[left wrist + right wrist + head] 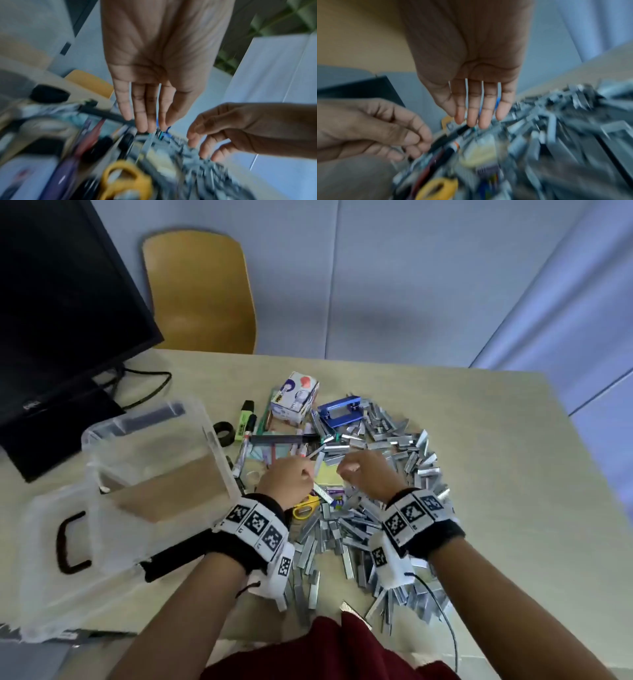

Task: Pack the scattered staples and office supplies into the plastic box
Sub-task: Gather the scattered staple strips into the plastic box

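— Hands holding anything?
— Right hand (363, 470) hangs loose, nothing in it; left hand (287, 477) has bent fingers; too blurry to tell.
— And the staples (394, 436)?
— Piled on the table (496, 474) under both hands; plastic box (154, 446) sits open, just left.

Silver-grey staples (383, 518), clear plastic box (154, 460) with black handle (68, 542), yellow scissors (305, 506), blue hole punch (340, 410), green highlighter (245, 419), black-and-white checkered wristbands (257, 522)
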